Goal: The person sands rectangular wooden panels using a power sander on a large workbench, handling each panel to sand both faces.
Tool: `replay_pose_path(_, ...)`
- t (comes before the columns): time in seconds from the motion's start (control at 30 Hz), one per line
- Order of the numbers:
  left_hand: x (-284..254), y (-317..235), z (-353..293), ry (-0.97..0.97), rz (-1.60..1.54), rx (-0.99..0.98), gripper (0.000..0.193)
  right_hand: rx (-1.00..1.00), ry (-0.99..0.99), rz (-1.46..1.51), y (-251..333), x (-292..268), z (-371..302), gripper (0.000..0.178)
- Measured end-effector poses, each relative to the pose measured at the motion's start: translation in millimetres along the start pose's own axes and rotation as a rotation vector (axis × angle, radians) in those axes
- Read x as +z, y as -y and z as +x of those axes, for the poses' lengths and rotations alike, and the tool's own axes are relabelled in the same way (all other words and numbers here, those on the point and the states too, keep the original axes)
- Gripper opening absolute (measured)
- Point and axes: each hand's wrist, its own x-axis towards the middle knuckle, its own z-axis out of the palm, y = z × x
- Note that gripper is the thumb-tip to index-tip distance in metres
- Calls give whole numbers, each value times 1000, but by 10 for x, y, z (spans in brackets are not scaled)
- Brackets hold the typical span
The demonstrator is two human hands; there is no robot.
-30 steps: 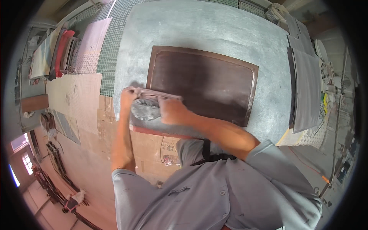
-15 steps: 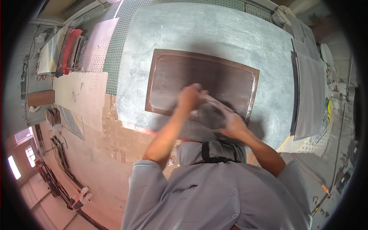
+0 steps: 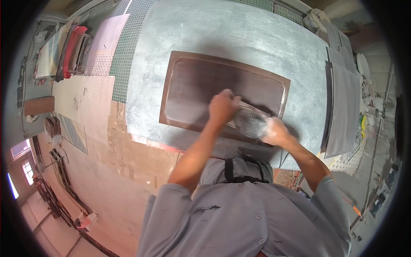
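Note:
Between my two hands is a grey oblong piece [image 3: 251, 125] with ribbed dark bands along its edges and a pale far rim. It looks dusted with powder, and its exact kind cannot be made out. My left hand [image 3: 223, 107] closes on its far left end. My right hand [image 3: 277, 130] grips its right end, the fingers partly whitened. Below them lies a flat brown rectangular panel [image 3: 188, 92] with a whitish rounded line inside its border. The piece is over the panel's near right part; whether they touch cannot be told.
A large grey-white dusted sheet [image 3: 150, 55] lies under the panel. Dark-edged grey sheets [image 3: 344, 107] are stacked at the right. Green grid matting [image 3: 124, 68] and brown cardboard [image 3: 124, 150] are at the left. A white bucket [image 3: 314, 20] stands at the far right.
Both hands have shifted a little to the right with the grey piece. It has tilted, so its ribbed bands now show. The panel lies in about the same place.

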Motion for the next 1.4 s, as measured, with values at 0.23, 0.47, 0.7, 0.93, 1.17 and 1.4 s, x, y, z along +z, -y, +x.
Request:
replay_pose_path(0.23,-1474,1422,420,-217,-24,8,30,-298,-16,21,1588,180,1150,80)
replay_pose_path(0.47,-2536,2099,896,-251,-134,-37,34,-360,3,44,2551,278,1992,46)
replay_pose_path(0.7,-1891,1562,905,-212,-21,43,32,-302,-43,88,1857,132,1576,57)
replay_pose_path(0.93,-267,161,610,-67,135,120,35,-208,-145,229,375,-306,341,86)
replay_pose_path(1.17,971,-1091,274,68,-57,141,30,69,-169,161,-1194,-512,-370,43)
replay_pose_path(1.4,369,-706,542,32,-56,-6,31,74,-93,62,-739,-557,245,39)
